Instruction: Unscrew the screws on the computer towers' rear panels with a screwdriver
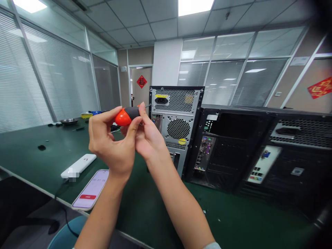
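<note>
Both hands are raised in front of a silver-backed computer tower point(178, 117), gripping one screwdriver point(127, 116) with an orange and black handle. My left hand point(112, 138) has its fingers and thumb closed around the orange rear of the handle. At the dark front part, my right hand point(147, 136) pinches the handle near the shaft. The thin shaft points right, its tip at the upper left edge of the tower's back panel. I cannot tell whether a screw sits under the tip.
Two black computer cases point(228, 145) stand to the right of the tower. A phone point(89, 193) with a timer and a white power bank point(79, 166) lie at left on the green table point(140, 207). A metal dish point(68, 121) stands farther back.
</note>
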The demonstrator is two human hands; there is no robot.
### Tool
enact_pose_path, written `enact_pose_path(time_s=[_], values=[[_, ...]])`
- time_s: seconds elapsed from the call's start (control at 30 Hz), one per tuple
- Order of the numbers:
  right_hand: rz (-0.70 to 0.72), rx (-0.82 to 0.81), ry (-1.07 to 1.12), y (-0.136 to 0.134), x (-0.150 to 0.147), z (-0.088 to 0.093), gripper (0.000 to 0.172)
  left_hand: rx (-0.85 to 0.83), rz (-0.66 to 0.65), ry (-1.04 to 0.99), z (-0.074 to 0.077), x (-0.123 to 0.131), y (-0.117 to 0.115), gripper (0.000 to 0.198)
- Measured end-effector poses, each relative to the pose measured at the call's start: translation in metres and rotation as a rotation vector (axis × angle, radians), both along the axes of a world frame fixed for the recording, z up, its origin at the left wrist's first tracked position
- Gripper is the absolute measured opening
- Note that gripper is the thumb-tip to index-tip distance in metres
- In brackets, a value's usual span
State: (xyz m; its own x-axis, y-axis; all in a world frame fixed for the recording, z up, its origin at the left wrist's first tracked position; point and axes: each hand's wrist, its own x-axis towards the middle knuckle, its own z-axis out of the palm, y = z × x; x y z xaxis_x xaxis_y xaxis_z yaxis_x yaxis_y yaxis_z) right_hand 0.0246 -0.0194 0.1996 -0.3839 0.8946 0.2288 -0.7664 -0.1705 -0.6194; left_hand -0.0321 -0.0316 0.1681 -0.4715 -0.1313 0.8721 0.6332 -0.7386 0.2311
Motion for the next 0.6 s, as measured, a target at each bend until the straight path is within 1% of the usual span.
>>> enact_pose_path(time_s=[0.27,0.33,0.47,0.6], values=[[-0.006,0.007,0.046,-0.003,0.0,-0.001,0.03,-0.039,-0.034,0.051,-0.001,-0.003,-0.004,0.032],[0.01,-0.008,0.054,-0.004,0.0,-0.001,0.029,-0.048,-0.032,0.057,-0.001,-0.004,-0.006,0.032],[0.044,-0.042,0.078,-0.006,0.001,-0.003,0.021,-0.064,-0.027,0.121,0.0,-0.009,-0.008,0.03],[0.034,-0.028,0.11,-0.007,0.001,-0.004,0.015,-0.076,-0.041,0.177,0.002,-0.016,-0.009,0.029]])
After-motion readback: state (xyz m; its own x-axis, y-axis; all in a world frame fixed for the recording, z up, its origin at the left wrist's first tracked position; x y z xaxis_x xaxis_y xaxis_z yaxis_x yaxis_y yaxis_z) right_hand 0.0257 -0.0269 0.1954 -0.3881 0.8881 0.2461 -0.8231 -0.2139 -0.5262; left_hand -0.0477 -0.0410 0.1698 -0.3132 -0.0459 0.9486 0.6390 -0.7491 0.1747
